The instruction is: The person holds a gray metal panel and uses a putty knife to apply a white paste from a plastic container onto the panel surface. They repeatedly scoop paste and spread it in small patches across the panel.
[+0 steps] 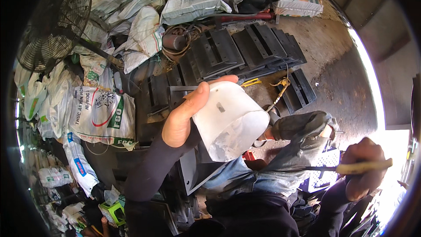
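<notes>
My left hand (186,114) grips a white, square-sided plastic tub (228,109), its thumb on the near side and fingers along the top edge. Greyish smears show in the lower part of the tub. Out to the right, my right hand (362,160) is closed round a tool with a yellowish handle (368,166). A thin dark shaft (318,168) points left from that fist; its exact kind cannot be made out. Below the tub stands a dark metal plate (199,175) with small holes, partly hidden.
Stacked dark slotted metal frames (215,50) lie on the floor ahead, beside a single frame (298,90). Yellow-handled pliers (251,82) rest near them. Printed sacks (103,114) fill the left, with a large fan (55,22) above. White perforated crate (322,173) at right.
</notes>
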Demonstrator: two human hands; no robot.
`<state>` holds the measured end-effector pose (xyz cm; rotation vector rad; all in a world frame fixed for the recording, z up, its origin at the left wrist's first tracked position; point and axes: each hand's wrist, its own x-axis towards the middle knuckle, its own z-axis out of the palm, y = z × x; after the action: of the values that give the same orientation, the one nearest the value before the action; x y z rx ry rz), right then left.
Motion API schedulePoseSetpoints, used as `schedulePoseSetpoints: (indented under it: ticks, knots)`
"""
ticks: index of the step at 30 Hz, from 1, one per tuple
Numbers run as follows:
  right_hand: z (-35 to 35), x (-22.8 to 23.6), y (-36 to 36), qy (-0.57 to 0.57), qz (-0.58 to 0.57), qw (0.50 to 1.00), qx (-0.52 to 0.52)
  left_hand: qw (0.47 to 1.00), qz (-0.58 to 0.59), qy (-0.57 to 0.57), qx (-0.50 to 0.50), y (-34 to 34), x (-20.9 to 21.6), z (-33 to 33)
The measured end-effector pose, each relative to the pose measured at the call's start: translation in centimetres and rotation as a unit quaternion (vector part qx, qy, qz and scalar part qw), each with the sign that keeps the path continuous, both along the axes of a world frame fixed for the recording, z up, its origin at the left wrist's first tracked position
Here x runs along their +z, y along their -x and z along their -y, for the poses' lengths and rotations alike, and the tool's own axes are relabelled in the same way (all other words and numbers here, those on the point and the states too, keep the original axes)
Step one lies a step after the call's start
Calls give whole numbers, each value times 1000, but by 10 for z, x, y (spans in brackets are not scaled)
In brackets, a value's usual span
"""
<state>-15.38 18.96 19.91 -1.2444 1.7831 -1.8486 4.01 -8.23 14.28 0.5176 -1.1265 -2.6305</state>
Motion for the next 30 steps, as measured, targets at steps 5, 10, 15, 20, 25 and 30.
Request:
schedulePoseSetpoints:
  ticks: [5,10,15,20,25,30]
  knots:
    - [14,-25,-12,81,-74,988,105,999,-21,5,39,3,-2,-1]
    - [33,-15,-20,-38,-90,982,162,996,5,41,79,3,-1,-3]
    - [41,-13,-26,-96,-56,976,186,995,3,45,85,0,0,-2]
    - [45,-16,-27,-115,-85,970,196,994,6,46,104,0,1,-3]
    - [46,-15,-27,-118,-91,971,189,993,15,44,108,2,2,-2]
    - [48,-20,-31,-97,-86,974,187,992,26,66,108,3,2,-2]
